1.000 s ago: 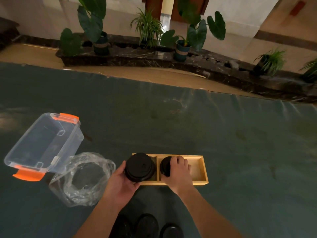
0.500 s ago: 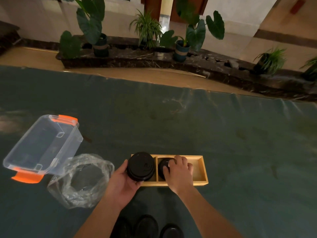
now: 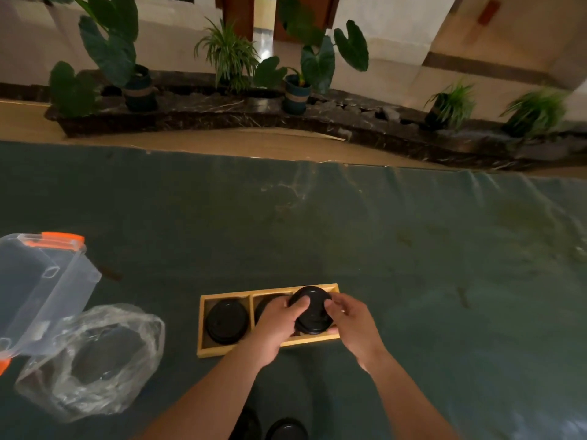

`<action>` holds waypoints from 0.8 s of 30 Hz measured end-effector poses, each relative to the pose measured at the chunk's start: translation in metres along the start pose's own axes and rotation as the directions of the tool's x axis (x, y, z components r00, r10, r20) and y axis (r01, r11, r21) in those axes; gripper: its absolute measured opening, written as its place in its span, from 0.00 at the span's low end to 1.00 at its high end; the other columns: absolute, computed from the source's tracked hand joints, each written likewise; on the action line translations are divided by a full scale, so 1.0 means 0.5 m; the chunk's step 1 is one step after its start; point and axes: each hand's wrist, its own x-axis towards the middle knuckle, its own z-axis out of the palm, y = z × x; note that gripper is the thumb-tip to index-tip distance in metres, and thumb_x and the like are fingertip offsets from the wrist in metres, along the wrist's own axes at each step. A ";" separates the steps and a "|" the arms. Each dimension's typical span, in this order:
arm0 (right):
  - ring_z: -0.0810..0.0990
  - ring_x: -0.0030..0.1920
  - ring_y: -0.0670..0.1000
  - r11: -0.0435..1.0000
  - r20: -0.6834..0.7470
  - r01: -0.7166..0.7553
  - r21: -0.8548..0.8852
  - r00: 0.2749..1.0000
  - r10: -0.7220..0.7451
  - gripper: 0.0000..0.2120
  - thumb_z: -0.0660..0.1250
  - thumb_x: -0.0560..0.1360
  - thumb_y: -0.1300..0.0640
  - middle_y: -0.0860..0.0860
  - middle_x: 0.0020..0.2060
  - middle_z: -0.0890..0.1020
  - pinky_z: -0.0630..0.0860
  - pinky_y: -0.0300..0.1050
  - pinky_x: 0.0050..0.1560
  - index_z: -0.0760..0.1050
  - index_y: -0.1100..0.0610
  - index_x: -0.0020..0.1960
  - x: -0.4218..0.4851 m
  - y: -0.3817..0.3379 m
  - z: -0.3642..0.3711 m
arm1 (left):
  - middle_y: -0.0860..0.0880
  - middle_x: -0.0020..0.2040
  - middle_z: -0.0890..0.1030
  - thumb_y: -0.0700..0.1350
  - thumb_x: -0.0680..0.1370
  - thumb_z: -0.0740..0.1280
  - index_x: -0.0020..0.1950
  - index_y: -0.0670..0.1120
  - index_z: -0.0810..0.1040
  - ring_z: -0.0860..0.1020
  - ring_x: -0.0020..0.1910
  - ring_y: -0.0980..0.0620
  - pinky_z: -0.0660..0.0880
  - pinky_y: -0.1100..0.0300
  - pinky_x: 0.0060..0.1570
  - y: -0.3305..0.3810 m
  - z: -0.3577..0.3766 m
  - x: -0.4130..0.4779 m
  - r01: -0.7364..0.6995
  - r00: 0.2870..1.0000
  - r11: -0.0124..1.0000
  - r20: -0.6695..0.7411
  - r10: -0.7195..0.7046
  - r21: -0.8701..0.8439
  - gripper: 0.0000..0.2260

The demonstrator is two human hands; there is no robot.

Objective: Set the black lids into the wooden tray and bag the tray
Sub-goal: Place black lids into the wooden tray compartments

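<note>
The wooden tray (image 3: 203, 331) lies on the dark green mat in front of me, with three compartments. A black lid (image 3: 227, 322) sits in the left compartment. Another black lid (image 3: 265, 301) in the middle compartment is mostly hidden behind my left hand (image 3: 274, 328). Both hands grip a stack of black lids (image 3: 313, 308) tilted over the right compartment, with my right hand (image 3: 352, 325) on its right side. Two loose black lids (image 3: 286, 428) lie near the bottom edge between my arms. The clear plastic bag (image 3: 92, 360) lies open and crumpled left of the tray.
A clear plastic box (image 3: 41, 290) with orange latches lies tipped at the far left, touching the bag. The mat stretches wide beyond and right of the tray. Past its far edge run a tan floor and a stone planter ledge (image 3: 222, 112) with potted plants.
The stack my left hand held now rests in the left compartment. Both hands have moved right and now hold a stack of lids over the right compartment.
</note>
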 end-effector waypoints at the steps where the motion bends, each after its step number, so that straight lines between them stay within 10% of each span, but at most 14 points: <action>1: 0.87 0.54 0.53 1.000 -0.001 -0.024 0.006 1.000 0.024 0.09 0.65 0.84 0.58 0.53 0.52 0.88 0.86 0.56 0.55 0.83 0.52 0.59 0.010 0.007 -0.012 | 0.49 0.51 0.85 0.57 0.81 0.67 0.54 0.48 0.81 0.81 0.49 0.52 0.78 0.57 0.48 0.007 0.009 0.016 -0.027 0.999 0.981 -0.039 0.035 0.191 0.13; 6: 0.85 0.56 0.53 0.987 0.006 -0.085 -0.137 0.996 0.087 0.12 0.65 0.84 0.57 0.53 0.56 0.86 0.82 0.56 0.61 0.80 0.58 0.64 0.057 0.039 -0.032 | 0.47 0.39 0.84 0.56 0.78 0.73 0.42 0.44 0.82 0.82 0.41 0.47 0.72 0.56 0.35 0.022 0.037 0.098 -0.115 0.960 0.780 -0.134 0.247 0.615 0.15; 11: 0.81 0.50 0.50 0.916 -0.009 -0.084 -0.392 0.996 0.088 0.10 0.66 0.83 0.56 0.52 0.52 0.83 0.74 0.40 0.44 0.78 0.57 0.62 0.081 0.058 -0.015 | 0.52 0.35 0.80 0.60 0.78 0.70 0.43 0.47 0.79 0.79 0.34 0.55 0.68 0.63 0.29 0.001 0.038 0.142 -0.087 0.953 0.587 -0.104 0.283 0.805 0.16; 16: 0.80 0.44 0.51 0.856 -0.111 -0.080 -0.510 0.993 0.027 0.06 0.69 0.81 0.54 0.48 0.44 0.79 0.72 0.38 0.35 0.74 0.53 0.53 0.086 0.071 0.000 | 0.47 0.48 0.84 0.58 0.83 0.61 0.53 0.48 0.82 0.78 0.49 0.49 0.76 0.55 0.46 -0.018 0.053 0.158 -0.119 0.920 0.341 -0.026 0.391 0.932 0.17; 24: 0.80 0.57 0.54 0.710 -0.134 -0.088 -0.699 0.991 -0.009 0.12 0.66 0.83 0.50 0.54 0.55 0.82 0.81 0.48 0.57 0.80 0.57 0.60 0.076 0.087 0.029 | 0.47 0.49 0.85 0.49 0.82 0.67 0.54 0.47 0.81 0.78 0.51 0.46 0.78 0.49 0.59 -0.030 0.056 0.182 -0.143 0.921 0.096 0.097 0.376 0.985 0.07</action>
